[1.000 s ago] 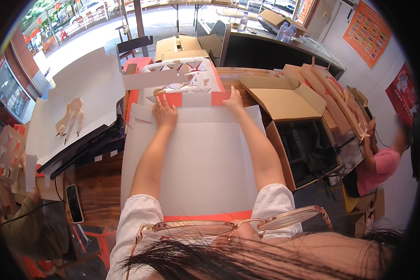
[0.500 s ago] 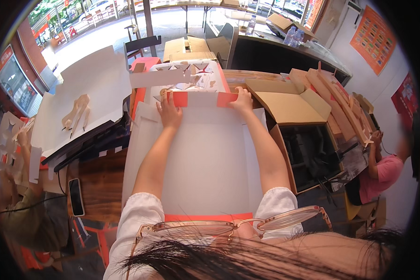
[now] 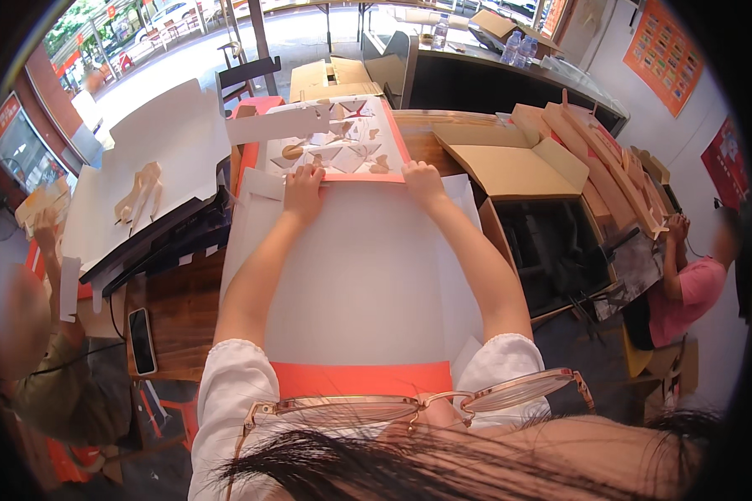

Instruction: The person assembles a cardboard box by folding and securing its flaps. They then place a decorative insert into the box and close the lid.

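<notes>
A large white cardboard box blank (image 3: 359,284) lies in front of me. Along its near edge runs a red strip (image 3: 359,380), and pale flaps show on both sides. My left hand (image 3: 304,194) is closed over the left part of its far edge, fingers curled around the rim. Farther right on the same edge, my right hand (image 3: 424,184) grips in the same way, with its fingers bent over the top. Between the hands a thin red rim shows. Beyond it lies a white, red-bordered sheet (image 3: 334,138) with printed patterns and loose cut pieces.
An opened brown carton (image 3: 510,167) with black contents stands at right, beside stacked wooden pieces (image 3: 602,159). A white board (image 3: 154,150) holding wooden parts rests at left, above a phone (image 3: 142,341). One person sits at each side.
The upright far flap with red ends has folded over, leaving only a thin red rim. Both hands have closed over that edge, and more of the near red strip shows.
</notes>
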`<control>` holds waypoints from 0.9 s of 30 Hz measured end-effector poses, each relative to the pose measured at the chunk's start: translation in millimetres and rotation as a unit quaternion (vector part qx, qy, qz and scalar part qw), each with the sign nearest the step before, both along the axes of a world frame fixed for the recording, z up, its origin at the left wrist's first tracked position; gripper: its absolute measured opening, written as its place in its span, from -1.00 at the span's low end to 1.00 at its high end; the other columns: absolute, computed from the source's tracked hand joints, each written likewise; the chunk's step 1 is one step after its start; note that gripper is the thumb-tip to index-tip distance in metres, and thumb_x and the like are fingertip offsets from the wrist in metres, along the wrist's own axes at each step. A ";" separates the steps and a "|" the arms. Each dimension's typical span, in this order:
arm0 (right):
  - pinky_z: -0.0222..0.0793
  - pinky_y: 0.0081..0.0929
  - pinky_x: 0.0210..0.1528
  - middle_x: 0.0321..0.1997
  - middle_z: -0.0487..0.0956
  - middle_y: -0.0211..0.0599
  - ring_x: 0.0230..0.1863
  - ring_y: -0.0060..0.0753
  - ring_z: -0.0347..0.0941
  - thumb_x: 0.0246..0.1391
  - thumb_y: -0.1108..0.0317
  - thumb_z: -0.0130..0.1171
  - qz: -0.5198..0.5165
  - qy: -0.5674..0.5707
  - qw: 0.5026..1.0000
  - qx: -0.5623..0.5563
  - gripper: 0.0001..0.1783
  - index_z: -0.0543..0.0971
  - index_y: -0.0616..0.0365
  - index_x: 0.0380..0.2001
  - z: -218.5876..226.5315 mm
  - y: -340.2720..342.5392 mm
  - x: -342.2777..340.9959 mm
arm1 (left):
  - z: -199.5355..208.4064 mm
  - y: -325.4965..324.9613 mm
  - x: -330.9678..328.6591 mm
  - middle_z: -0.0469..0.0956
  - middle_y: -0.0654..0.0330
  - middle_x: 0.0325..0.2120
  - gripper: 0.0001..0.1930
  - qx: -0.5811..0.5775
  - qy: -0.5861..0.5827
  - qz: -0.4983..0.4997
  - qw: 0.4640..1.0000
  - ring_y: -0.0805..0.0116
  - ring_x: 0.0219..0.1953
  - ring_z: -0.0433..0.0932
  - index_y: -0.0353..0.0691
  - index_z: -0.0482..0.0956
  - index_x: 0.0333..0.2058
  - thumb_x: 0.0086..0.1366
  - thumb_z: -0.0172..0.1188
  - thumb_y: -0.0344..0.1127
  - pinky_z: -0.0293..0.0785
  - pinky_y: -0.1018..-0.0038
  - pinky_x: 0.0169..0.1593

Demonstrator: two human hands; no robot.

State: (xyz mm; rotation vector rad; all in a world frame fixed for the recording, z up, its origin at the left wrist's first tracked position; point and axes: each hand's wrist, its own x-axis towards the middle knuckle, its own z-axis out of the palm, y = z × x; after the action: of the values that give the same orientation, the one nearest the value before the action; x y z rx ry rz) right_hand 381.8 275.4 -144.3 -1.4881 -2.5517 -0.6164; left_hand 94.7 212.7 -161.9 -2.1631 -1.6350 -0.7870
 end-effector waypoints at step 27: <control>0.28 -0.16 0.12 0.08 0.43 -0.25 0.19 -0.14 0.25 -0.53 0.15 0.53 -0.014 0.090 0.955 -0.281 -0.13 0.49 0.02 0.03 22.6 -0.2 -0.6 | 17.9 39.9 -30.3 0.42 0.17 0.02 -0.29 -0.325 0.031 -0.033 0.945 0.13 0.18 0.29 0.04 0.52 -0.03 -0.24 0.52 0.04 0.22 0.02 0.11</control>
State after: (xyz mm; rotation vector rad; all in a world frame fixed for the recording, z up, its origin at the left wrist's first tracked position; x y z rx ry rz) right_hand 381.2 275.3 -121.7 -1.6324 -2.6843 0.2718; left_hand 64.4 252.6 -144.0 -2.6406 -1.9967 -0.1865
